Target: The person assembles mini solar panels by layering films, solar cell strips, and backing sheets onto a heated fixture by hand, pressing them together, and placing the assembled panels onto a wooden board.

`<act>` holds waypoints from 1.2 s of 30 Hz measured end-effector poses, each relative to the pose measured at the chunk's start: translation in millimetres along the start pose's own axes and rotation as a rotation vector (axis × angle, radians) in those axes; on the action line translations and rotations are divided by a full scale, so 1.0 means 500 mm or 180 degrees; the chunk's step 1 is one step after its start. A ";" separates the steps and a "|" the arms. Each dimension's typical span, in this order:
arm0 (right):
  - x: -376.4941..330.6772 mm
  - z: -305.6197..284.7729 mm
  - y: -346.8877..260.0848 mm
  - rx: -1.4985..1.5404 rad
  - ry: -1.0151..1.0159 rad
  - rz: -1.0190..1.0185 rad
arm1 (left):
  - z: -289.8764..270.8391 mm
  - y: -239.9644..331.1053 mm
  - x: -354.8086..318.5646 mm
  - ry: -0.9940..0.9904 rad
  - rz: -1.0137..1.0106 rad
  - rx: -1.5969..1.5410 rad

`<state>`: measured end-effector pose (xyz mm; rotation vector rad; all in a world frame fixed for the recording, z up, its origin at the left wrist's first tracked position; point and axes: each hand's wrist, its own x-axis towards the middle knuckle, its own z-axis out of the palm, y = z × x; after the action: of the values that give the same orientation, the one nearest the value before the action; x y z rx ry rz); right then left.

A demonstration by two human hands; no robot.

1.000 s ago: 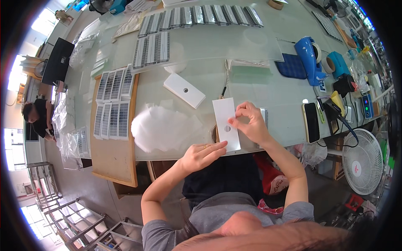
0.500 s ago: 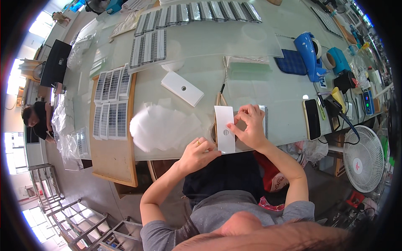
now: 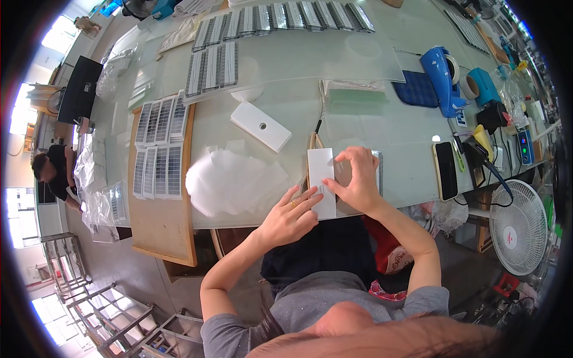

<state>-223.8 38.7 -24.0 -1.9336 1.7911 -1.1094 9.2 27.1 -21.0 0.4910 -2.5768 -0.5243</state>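
Note:
A white rectangular plate (image 3: 322,164) lies lengthwise near the table's front edge, in front of me. My left hand (image 3: 291,218) reaches over its lower part with the fingers stretched and apart, fingertips resting on the surface. On the plate's right side my right hand (image 3: 361,188) touches it with the thumb, while the index finger curves well away from the thumb. The left fingertips partly cover the middle of the plate. Farther back lies a thick white block (image 3: 245,122) with a round hole. To the left spreads a heap of thin white sheets (image 3: 233,182).
A wooden board (image 3: 158,224) at left carries several gridded panels (image 3: 158,173). Rows of silvery strips (image 3: 286,17) line the far side. At right are a blue tape dispenser (image 3: 440,80), a phone (image 3: 444,170) and a fan (image 3: 518,227). Another person (image 3: 58,170) sits far left.
My left hand has moved up and right from the plate's lower corner onto its surface, fingers spreading. My right index finger has lifted away from the thumb.

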 end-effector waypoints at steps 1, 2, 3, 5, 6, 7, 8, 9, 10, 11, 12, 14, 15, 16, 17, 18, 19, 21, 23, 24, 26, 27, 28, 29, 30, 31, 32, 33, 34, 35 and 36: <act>-0.002 -0.001 -0.001 -0.0006 0.0047 -0.0214 | 0.007 -0.002 -0.001 0.0006 -0.0006 0.0007; -0.007 -0.013 -0.004 -0.0004 0.0043 -0.0223 | 0.014 -0.005 -0.001 0.0042 0.0028 0.0204; -0.009 -0.041 -0.020 -0.0041 -0.0416 -0.0709 | 0.020 -0.006 0.001 0.0083 0.0065 0.0390; -0.023 -0.065 -0.050 -0.0335 -0.1050 -0.1427 | 0.014 -0.003 0.003 0.0071 -0.0067 0.0292; -0.039 -0.065 -0.055 -0.0743 -0.0928 -0.1681 | 0.009 -0.001 0.011 0.0058 -0.0137 0.0177; -0.054 -0.059 -0.057 -0.1148 -0.0799 -0.1927 | -0.004 0.001 0.022 0.0061 -0.0128 0.0178; -0.065 -0.045 -0.052 -0.1838 -0.0294 -0.2293 | -0.023 0.002 0.034 0.0036 -0.0218 -0.0066; -0.063 -0.051 -0.056 -0.1853 -0.0293 -0.2295 | -0.039 0.001 0.045 0.0016 -0.0306 -0.0317; -0.056 -0.059 -0.062 -0.2194 0.0155 -0.2494 | -0.050 -0.004 0.054 0.0128 -0.0235 -0.0401; -0.047 -0.069 -0.071 -0.2527 0.0614 -0.2682 | -0.065 -0.005 0.069 0.0133 -0.0239 -0.0391; -0.031 -0.085 -0.085 -0.2397 0.0795 -0.2637 | -0.078 -0.006 0.088 0.0195 -0.0363 -0.0742; -0.006 -0.112 -0.118 -0.1643 0.0815 -0.2030 | -0.105 -0.008 0.116 0.0372 -0.0472 -0.1007; 0.002 -0.119 -0.123 -0.0898 0.0810 -0.1408 | -0.110 -0.003 0.117 0.0379 -0.0470 -0.0997; 0.009 -0.122 -0.117 -0.0385 0.0681 -0.0954 | -0.114 0.003 0.114 0.0261 -0.1099 -0.1544; 0.018 -0.125 -0.107 0.0127 0.0543 -0.0496 | -0.116 0.006 0.110 0.0138 -0.1733 -0.2088; 0.021 -0.126 -0.096 0.0273 0.0200 -0.0070 | -0.110 0.001 0.103 0.0088 -0.1961 -0.2186; 0.018 -0.115 -0.079 0.0265 0.0204 -0.0059 | -0.108 -0.001 0.102 0.0077 -0.1955 -0.2194; 0.004 -0.079 -0.037 0.0354 -0.0357 0.0603 | -0.104 -0.007 0.101 -0.0450 -0.2946 -0.2109; -0.004 -0.059 -0.012 0.0125 -0.0411 0.0502 | -0.094 -0.023 0.096 -0.0619 -0.3120 -0.1991; -0.004 -0.053 -0.009 -0.0219 -0.0497 0.0414 | -0.089 -0.033 0.094 -0.0798 -0.3274 -0.1865; -0.007 -0.041 -0.002 -0.0548 -0.0595 0.0323 | -0.080 -0.045 0.089 -0.0885 -0.3311 -0.1752; -0.007 -0.036 0.003 -0.0708 -0.0544 0.0140 | -0.076 -0.050 0.089 -0.0977 -0.3310 -0.1647; -0.006 -0.034 0.006 -0.0870 -0.0491 -0.0043 | -0.075 -0.054 0.090 -0.0982 -0.3317 -0.1647; -0.005 -0.034 0.006 -0.0866 -0.0495 -0.0039 | -0.076 -0.058 0.091 -0.1012 -0.3302 -0.1697; -0.002 -0.037 0.005 -0.0850 -0.0590 0.0050 | -0.075 -0.060 0.091 -0.1045 -0.3283 -0.1749; -0.001 -0.038 0.004 -0.0834 -0.0683 0.0139 | -0.071 -0.063 0.089 -0.1053 -0.3284 -0.1753; -0.002 -0.037 0.004 -0.0834 -0.0686 0.0146 | -0.064 -0.066 0.086 -0.0975 -0.3208 -0.1798; -0.002 -0.034 0.003 -0.0730 -0.0599 0.0185 | -0.059 -0.069 0.083 -0.0893 -0.3132 -0.1838; -0.002 -0.032 0.003 -0.0626 -0.0511 0.0223 | -0.056 -0.070 0.081 -0.0894 -0.3132 -0.1836; -0.002 -0.032 0.002 -0.0624 -0.0509 0.0222 | -0.053 -0.070 0.079 -0.0817 -0.3111 -0.1882; -0.003 -0.031 0.002 -0.0639 -0.0491 0.0207 | -0.050 -0.068 0.078 -0.0739 -0.3091 -0.1930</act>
<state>-235.2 44.5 -14.6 -1.9940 1.9273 -0.7621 -1.9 -25.8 -1.3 1.4932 -2.0377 -1.6797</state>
